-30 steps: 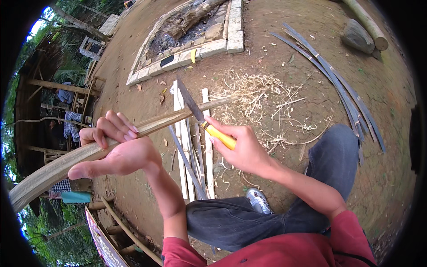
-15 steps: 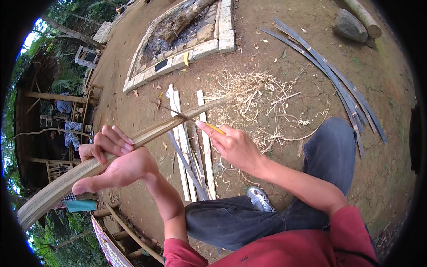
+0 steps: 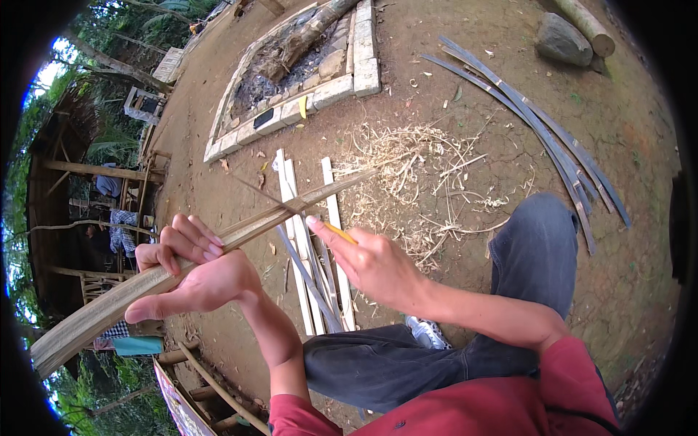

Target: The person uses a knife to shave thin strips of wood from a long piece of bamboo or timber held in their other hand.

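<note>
A long pale strip of split wood or bamboo (image 3: pixel 94 317) runs slantwise from the lower left to the wood shavings on the ground. My left hand (image 3: pixel 207 280) is closed around its thicker part, palm up, thumb lying along the near side. My right hand (image 3: pixel 382 269) grips a knife (image 3: pixel 340 233) by its yellow handle, forefinger stretched toward the blade. The thin dark blade lies across the strip, touching it beyond my left hand. A narrow sliver stands partly apart from the strip between the blade and my left fingers.
Curly shavings (image 3: pixel 407 152) cover the dirt ahead. Several pale and dark strips (image 3: pixel 334 211) lie below the work. Long dark strips (image 3: pixel 542 120) lie at right, near a rock (image 3: pixel 563 40). A stone-edged fire pit (image 3: pixel 334 92) holds a phone (image 3: pixel 263 118) on its rim.
My right hand and the knife have moved left and nearer to me, the blade sliding a little along the strip toward my left hand. My left hand keeps its hold.
</note>
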Motion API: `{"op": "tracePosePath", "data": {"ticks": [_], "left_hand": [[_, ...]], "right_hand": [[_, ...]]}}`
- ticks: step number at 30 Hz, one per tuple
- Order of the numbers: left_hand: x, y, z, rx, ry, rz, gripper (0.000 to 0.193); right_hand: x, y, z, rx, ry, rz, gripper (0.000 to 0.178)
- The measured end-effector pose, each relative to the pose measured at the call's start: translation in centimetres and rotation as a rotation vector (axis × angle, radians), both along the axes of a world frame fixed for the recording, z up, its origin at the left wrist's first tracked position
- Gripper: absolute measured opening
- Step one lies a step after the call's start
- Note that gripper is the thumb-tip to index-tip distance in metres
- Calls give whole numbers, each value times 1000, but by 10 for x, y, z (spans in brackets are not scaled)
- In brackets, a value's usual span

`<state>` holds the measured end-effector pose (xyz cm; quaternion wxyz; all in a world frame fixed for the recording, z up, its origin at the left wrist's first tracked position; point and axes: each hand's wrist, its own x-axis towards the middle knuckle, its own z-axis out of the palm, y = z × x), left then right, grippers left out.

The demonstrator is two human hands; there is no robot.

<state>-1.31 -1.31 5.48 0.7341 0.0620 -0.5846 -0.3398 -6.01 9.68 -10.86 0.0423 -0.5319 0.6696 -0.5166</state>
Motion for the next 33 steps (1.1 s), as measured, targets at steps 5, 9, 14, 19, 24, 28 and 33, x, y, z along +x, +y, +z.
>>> {"op": "tracePosePath", "data": {"ticks": [5,9,14,19,24,28,33], "left_hand": [[-4,-2,3,-16,-23,17,71],[1,-16,5,-14,-17,10,70],[-1,-8,7,-9,-20,28,71],[-5,1,7,4,-27,74,70],[-1,-11,8,37,7,59,70],[3,-22,11,14,-14,0,70],[2,-17,10,6,-17,40,68]], "right_hand": [[-4,-6,-17,50,10,-29,58],[1,3,10,2,-48,57,57],[4,17,24,-1,5,90,67],[4,20,26,5,16,99,66],[-5,-7,-4,33,-28,7,56],[-23,-11,5,-43,-232,142,46],[-15,-6,18,30,-375,43,55]]}}
